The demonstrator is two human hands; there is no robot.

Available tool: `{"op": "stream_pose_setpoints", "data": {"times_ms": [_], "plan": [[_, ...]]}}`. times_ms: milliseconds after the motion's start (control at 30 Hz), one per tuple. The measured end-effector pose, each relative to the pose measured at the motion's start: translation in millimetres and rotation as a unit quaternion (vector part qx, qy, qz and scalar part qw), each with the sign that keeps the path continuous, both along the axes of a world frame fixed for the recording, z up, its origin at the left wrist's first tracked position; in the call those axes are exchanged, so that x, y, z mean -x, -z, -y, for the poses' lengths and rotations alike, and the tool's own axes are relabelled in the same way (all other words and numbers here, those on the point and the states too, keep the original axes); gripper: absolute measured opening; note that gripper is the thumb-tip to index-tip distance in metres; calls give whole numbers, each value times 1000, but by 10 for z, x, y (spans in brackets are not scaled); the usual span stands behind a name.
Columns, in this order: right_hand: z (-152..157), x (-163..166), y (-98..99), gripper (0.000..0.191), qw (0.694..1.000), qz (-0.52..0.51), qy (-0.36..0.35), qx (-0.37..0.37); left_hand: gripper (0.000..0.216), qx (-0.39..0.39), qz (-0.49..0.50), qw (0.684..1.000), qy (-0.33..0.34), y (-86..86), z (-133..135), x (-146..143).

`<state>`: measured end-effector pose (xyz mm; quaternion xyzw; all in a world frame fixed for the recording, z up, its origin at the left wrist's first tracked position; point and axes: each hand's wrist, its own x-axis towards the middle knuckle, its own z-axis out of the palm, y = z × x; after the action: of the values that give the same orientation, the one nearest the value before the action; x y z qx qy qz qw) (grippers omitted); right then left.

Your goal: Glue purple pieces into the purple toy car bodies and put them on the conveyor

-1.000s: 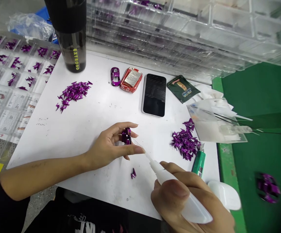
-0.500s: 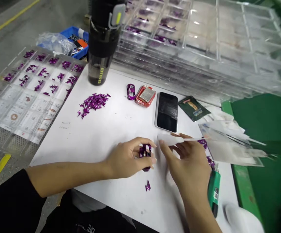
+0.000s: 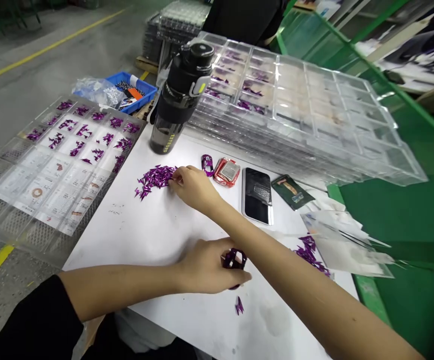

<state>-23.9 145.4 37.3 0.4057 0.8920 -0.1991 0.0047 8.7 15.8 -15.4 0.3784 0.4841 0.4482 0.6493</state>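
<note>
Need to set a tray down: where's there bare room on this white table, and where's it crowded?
The white table has most room between the purple pieces and the left forearm. A smaller patch lies below that forearm, left of the right forearm. The far edge is crowded: bottle, red pack, phone, green packet. Plastic sheets fill the right corner.

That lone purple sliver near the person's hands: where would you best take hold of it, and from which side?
Probably pinch the purple sliver across its narrow middle, coming down from above. It seems to lie low on the white table and tapers to points, so the middle looks steadiest.
</note>
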Motion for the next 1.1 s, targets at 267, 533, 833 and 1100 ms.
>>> {"op": "stream_pose_setpoints", "data": {"times_ms": [267, 533, 833, 1100], "plan": [[-72, 39, 23, 6, 999, 25, 7, 48, 54, 49, 214, 974, 54, 128, -100, 15], [540, -1051, -546, 14, 976, -189, 109, -8, 43, 68, 421, 893, 142, 56, -148, 173], [1420, -2183, 5, 25, 874, -323, 348, -103, 47, 77, 448, 868, 199, -73, -133, 246], [1439, -2112, 97, 22, 901, -287, 245, -213, 46, 81, 412, 884, 204, -105, -110, 236]]}}
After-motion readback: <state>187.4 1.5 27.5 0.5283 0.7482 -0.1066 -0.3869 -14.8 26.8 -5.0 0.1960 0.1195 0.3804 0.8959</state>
